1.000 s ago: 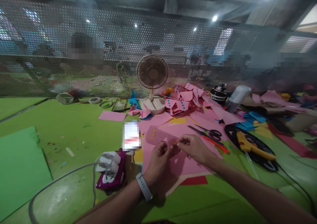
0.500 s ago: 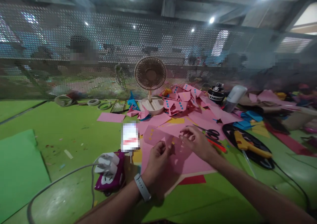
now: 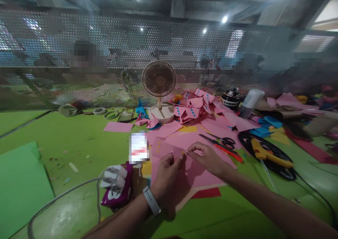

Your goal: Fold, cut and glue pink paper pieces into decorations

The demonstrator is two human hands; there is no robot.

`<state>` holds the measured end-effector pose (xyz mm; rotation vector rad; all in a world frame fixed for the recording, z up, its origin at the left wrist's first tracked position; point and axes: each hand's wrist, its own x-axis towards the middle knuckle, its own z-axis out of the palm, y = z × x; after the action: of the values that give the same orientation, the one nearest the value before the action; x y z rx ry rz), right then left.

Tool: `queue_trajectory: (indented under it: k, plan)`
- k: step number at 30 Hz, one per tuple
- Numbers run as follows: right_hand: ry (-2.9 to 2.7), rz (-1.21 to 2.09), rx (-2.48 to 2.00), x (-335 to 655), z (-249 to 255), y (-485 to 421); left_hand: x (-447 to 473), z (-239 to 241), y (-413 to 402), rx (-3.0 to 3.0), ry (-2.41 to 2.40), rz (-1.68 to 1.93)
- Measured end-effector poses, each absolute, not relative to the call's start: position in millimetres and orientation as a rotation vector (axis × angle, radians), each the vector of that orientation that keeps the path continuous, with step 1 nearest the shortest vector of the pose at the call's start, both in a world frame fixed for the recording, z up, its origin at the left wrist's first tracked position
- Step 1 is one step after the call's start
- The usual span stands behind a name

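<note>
Thumb and curled fingers of my left hand [image 3: 167, 171] grip a pink paper piece [image 3: 164, 148], which carries small yellow dots at its left end. Close beside the left thumb, my right hand [image 3: 207, 158] has its thumb and index finger pinched together; whatever is between them is too small to name. Another yellow dot shows near both thumbs. Under both hands lie larger pink paper sheets [image 3: 211, 177]. Black-handled scissors [image 3: 227, 142] and an orange-red cutter [image 3: 229, 153] rest just right of my right hand.
A yellow glue gun [image 3: 271, 158] lies on a black tray [image 3: 286, 175] at right. Left are a phone [image 3: 138, 147] and a purple power strip [image 3: 120, 193] with cables. Behind stand a small fan [image 3: 159, 79], folded pink pieces [image 3: 191, 106] and a perforated screen [image 3: 111, 31].
My right hand has moved left and slightly down to my left thumb, its fingers closing into a pinch. The pink piece has tilted lower. My left hand stays nearly in place.
</note>
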<state>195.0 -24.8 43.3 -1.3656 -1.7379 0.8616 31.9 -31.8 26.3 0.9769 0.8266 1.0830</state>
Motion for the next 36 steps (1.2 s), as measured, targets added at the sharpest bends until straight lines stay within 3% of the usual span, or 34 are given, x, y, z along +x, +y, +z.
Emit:
queue_trajectory:
  k: [18, 24, 29, 36]
  plan:
    - [-1.711, 0.795, -1.358, 211.3, 38.6, -5.7, 24.1, 14.5, -21.4, 1.012, 0.782, 0.949]
    - [-1.807, 0.299, -1.4, 262.5, 42.6, -15.4, 24.1, 15.1, -18.9, 1.009, 0.855, 0.971]
    - [-1.852, -0.145, -1.818, 368.8, 43.0, -46.9, 22.5, 12.6, -13.6, 1.068, 0.902, 1.006]
    - [-1.858, -0.235, -2.43, 455.3, 9.4, -77.6, 22.5, 8.2, -10.3, 1.1, 0.898, 0.983]
